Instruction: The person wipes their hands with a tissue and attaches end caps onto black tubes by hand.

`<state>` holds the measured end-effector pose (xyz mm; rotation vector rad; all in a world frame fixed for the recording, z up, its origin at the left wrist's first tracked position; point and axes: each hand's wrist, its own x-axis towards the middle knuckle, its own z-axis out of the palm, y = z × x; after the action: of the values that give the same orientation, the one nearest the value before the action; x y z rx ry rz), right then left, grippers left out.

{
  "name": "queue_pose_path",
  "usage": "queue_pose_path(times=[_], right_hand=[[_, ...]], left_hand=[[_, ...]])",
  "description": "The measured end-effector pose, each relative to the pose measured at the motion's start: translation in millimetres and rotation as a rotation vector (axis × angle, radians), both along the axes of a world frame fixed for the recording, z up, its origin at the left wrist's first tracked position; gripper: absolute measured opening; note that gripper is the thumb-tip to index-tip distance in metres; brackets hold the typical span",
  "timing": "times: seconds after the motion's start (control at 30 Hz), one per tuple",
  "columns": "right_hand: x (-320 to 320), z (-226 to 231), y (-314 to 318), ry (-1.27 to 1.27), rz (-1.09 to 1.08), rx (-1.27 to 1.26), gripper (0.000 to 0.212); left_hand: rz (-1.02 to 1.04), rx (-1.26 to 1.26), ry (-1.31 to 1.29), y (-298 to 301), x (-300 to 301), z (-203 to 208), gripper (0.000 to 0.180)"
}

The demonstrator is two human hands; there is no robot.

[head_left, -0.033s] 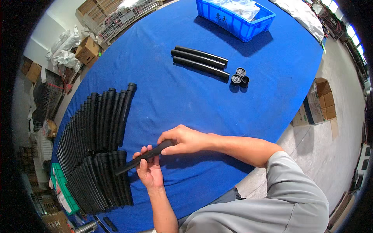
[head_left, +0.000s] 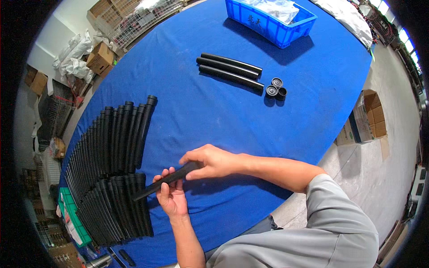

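A plain black tube (head_left: pixel 151 190) is held slantwise over the near left of the table. My left hand (head_left: pixel 173 199), palm up, has its thumb and fingers closed round the tube's middle. At the tube's upper right end, my right hand (head_left: pixel 213 163) curls its thumb and fingers about it; the palm hides that tip. Just left of my hands lie two rows of black tubes, an upper row (head_left: pixel 117 138) with wider capped far ends and a lower row (head_left: pixel 118 207). Farther off are three loose black tubes (head_left: pixel 231 67) beside three small round black caps (head_left: pixel 272 91).
Blue cloth (head_left: pixel 268 129) covers the table. A blue crate (head_left: pixel 272 22) with clear plastic bags stands at the far edge. Beyond the left edge is a green bin (head_left: pixel 73 219). Cardboard boxes (head_left: pixel 368 117) sit on the floor at right.
My right index finger has shifted very slightly away from the tube's end. The tube and my left hand look unmoved.
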<state>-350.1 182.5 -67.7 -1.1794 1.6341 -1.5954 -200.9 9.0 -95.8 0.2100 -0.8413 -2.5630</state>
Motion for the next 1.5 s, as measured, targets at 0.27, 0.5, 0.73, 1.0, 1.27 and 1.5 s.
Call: queue_pose_path(times=[0.27, 0.5, 0.73, 1.0, 1.27, 1.5], right_hand=[[3.5, -5.4, -1.3, 0.155, -0.025, -0.094, 0.046], [2.8, -15.2, -6.1, 0.41, -0.139, -0.232, 0.044], [0.5, -3.7, -2.5, 0.147, -0.066, -0.053, 0.042], [-1.4, 1.7, -1.0, -0.487, 0.09, 0.11, 0.048], [2.4, -3.8, -3.0, -0.123, -0.016, 0.014, 0.047], [2.4, -6.3, -3.7, 0.233, -0.086, -0.103, 0.043]], left_hand=[[0.054, 0.003, -0.044, -8.6, 1.1, -1.6, 0.023], [0.081, -0.023, -0.08, -8.9, -1.5, -1.3, 0.022], [0.031, 0.03, -0.049, -9.7, -0.5, -1.9, 0.024], [0.03, -0.015, -0.061, -8.4, -2.0, -1.7, 0.022], [0.049, 0.048, -0.053, -7.9, -2.8, -2.6, 0.021], [0.024, -0.001, -0.047, -6.7, -2.8, 0.1, 0.021]])
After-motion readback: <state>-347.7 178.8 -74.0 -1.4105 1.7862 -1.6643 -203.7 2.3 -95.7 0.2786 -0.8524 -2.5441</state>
